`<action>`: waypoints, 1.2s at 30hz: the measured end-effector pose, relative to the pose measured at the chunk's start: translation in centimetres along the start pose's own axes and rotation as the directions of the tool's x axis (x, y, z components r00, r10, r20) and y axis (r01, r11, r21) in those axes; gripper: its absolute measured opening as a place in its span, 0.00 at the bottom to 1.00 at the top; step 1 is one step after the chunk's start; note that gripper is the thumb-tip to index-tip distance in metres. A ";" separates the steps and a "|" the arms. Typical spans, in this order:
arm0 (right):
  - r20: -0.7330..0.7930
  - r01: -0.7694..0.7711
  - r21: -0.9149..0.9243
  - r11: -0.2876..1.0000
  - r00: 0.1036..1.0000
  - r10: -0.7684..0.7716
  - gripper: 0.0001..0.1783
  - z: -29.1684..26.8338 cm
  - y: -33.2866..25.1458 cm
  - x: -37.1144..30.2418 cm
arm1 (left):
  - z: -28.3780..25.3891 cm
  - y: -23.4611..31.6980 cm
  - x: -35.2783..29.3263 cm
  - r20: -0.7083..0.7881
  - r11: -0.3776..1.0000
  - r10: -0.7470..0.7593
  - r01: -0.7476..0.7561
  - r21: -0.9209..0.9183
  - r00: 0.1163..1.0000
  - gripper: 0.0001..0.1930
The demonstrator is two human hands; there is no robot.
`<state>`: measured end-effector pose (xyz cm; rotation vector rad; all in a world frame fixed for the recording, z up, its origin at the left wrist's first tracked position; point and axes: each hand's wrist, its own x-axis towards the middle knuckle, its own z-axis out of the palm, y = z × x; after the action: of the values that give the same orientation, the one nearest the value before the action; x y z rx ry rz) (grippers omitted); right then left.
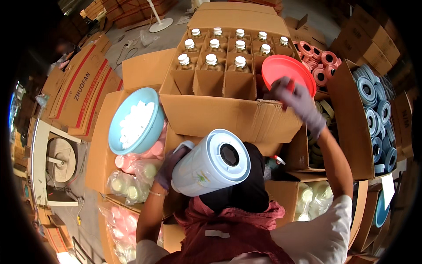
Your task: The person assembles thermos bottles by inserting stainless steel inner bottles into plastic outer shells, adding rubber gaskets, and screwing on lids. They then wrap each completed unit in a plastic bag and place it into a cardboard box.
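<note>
Head view: a white jug (211,163) lies tipped in the gloved left hand (168,166), fingers wrapped on its handle, just below the divided carton (228,115) of capped bottles (212,60). Right hand (298,102) pinches a red lid (288,71) at the carton's right corner. Held one-handed, the jug could slip or knock the blue bowl (137,121) left of the carton.

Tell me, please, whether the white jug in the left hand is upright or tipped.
Tipped: the white jug lies tilted in the left hand, its round lid facing up toward the camera rather than level.
</note>
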<state>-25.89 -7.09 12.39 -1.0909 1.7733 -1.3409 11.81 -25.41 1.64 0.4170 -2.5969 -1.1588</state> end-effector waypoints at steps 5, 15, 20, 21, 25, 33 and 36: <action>0.720 0.866 -0.457 -0.201 0.228 -0.656 0.08 6.3 -2.8 -6.2 | 1.3 -0.3 3.7 0.595 0.080 -0.371 0.662 -0.745 0.713 0.16; 0.846 0.959 -0.240 -0.153 0.129 -0.518 0.10 8.4 -3.2 -7.3 | 2.9 -1.4 2.9 0.632 0.150 -0.167 0.653 -0.742 0.757 0.17; 0.203 -0.241 0.108 0.964 0.955 0.216 0.16 10.6 1.9 -9.9 | 1.1 -0.2 0.9 0.015 0.987 -0.086 0.087 -0.134 0.996 0.09; 0.183 -0.554 0.341 0.760 0.832 0.524 0.16 10.3 3.6 -10.0 | 1.2 -0.3 0.7 -0.141 0.940 -0.170 0.118 -0.320 0.975 0.08; 0.045 -0.440 0.456 0.774 0.880 0.474 0.18 10.3 5.4 -11.8 | 0.0 5.6 1.5 -0.509 0.983 0.157 -0.081 0.167 0.846 0.07; -0.122 -0.271 0.201 0.941 0.947 0.298 0.16 3.2 1.8 -10.5 | -3.7 1.4 3.4 -0.509 0.916 -0.041 -0.171 -0.363 0.860 0.16; -0.341 0.033 -0.821 0.570 0.773 -0.535 0.12 -4.4 2.4 -4.6 | -6.1 7.4 5.2 -0.244 0.963 0.246 -0.266 -0.050 0.938 0.11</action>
<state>-28.22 -0.85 11.31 -1.6345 2.9135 -1.1240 8.09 -26.75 11.79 0.1776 -2.3072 -1.0526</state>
